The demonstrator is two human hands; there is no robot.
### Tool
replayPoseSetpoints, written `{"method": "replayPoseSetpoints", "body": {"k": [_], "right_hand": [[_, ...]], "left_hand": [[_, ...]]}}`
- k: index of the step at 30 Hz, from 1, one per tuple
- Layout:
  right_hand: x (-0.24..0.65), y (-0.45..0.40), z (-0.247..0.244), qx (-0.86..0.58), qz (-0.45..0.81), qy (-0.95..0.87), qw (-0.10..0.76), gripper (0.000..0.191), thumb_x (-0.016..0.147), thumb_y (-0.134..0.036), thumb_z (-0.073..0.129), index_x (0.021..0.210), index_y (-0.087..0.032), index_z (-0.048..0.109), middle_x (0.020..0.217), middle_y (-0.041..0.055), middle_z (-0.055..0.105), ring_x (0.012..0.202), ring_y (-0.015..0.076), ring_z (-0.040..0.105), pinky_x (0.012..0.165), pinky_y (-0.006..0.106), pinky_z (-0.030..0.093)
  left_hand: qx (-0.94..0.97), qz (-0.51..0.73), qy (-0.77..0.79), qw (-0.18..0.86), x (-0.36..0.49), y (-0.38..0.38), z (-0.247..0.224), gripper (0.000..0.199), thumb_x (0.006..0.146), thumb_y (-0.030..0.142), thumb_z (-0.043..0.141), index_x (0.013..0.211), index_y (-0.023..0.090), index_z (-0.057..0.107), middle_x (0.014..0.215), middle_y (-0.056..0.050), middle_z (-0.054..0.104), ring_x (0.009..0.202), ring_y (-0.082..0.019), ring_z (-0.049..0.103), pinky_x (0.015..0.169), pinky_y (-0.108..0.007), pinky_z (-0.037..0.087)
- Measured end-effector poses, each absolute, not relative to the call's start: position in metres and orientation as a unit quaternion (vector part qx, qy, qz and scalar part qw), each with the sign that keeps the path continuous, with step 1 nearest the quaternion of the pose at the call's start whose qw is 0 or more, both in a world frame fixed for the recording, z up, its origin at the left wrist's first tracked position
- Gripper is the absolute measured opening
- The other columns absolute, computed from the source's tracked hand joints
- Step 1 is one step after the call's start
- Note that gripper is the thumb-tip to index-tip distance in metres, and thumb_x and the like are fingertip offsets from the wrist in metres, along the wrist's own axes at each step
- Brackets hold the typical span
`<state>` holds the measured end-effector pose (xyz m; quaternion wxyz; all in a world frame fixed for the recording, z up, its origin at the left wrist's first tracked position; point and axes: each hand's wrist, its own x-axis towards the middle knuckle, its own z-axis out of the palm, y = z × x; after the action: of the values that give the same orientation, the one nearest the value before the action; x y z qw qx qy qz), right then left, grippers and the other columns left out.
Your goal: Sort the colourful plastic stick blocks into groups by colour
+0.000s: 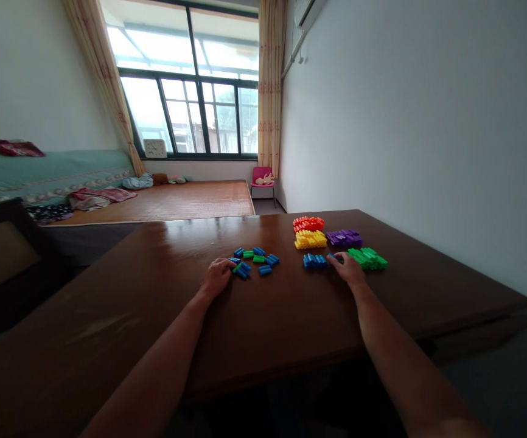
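Note:
My right hand (347, 267) pinches a blue plastic block (331, 258) at the right end of a short row of blue blocks (314, 261). Just beyond that hand lies a pile of green blocks (369, 258). My left hand (218, 275) rests on the table with curled fingers, its fingertips against the left edge of a loose scatter of blocks. A green block (236, 268) and a blue block (244, 270) lie at those fingertips; what they grip, if anything, is hidden. Within the scatter are another green block (258, 259) and several blue ones.
Yellow blocks (310, 239), red blocks (308, 224) and purple blocks (344, 238) sit in groups behind the blue row. The brown table (263, 328) has its far edge near a bed (190, 201). A pink chair (262, 176) stands by the window, and a wall runs along the right.

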<state>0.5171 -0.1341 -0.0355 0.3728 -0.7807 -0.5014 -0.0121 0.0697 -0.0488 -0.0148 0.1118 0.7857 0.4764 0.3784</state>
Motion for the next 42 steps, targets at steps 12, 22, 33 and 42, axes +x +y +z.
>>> {"method": "replayPoseSetpoints", "body": {"k": [12,22,33,42], "right_hand": [[0.527,-0.132,-0.049,-0.782,-0.063,-0.517,0.341,0.024,0.083,-0.03,0.054,0.098,-0.02,0.069,0.096,0.0081,0.073,0.084,0.0235,0.067,0.072,0.033,0.048],[0.51,-0.137,-0.033,-0.76,-0.1,-0.531,0.361,0.032,0.089,-0.035,0.046,0.103,-0.016,0.067,0.098,0.0121,0.072,0.086,0.0253,0.064,0.078,0.037,0.048],[0.358,-0.11,-0.001,-0.526,-0.064,-0.809,0.254,0.036,0.092,-0.018,0.045,0.123,-0.022,0.062,0.131,0.0091,0.06,0.12,0.0217,0.052,0.103,0.037,0.041],[0.331,-0.078,0.003,-0.639,0.022,-0.737,0.22,0.029,0.086,-0.032,0.061,0.112,-0.021,0.067,0.107,0.0099,0.072,0.098,0.0224,0.066,0.091,0.033,0.046]], "left_hand": [[0.787,0.376,0.475,0.114,0.07,-0.05,-0.013,0.029,0.073,0.013,0.05,0.085,0.023,0.075,0.096,-0.004,0.071,0.093,-0.021,0.065,0.091,-0.036,0.052],[0.786,0.367,0.486,0.11,0.072,-0.051,-0.015,0.03,0.073,0.013,0.051,0.086,0.021,0.076,0.097,-0.004,0.07,0.096,-0.022,0.063,0.093,-0.035,0.051],[0.787,0.368,0.48,0.121,0.074,-0.047,-0.021,0.03,0.075,0.01,0.05,0.088,0.021,0.075,0.097,-0.004,0.069,0.095,-0.02,0.062,0.092,-0.035,0.049],[0.792,0.36,0.479,0.116,0.074,-0.049,-0.02,0.03,0.076,0.01,0.049,0.089,0.02,0.075,0.099,-0.006,0.069,0.097,-0.022,0.062,0.093,-0.036,0.049]]}}
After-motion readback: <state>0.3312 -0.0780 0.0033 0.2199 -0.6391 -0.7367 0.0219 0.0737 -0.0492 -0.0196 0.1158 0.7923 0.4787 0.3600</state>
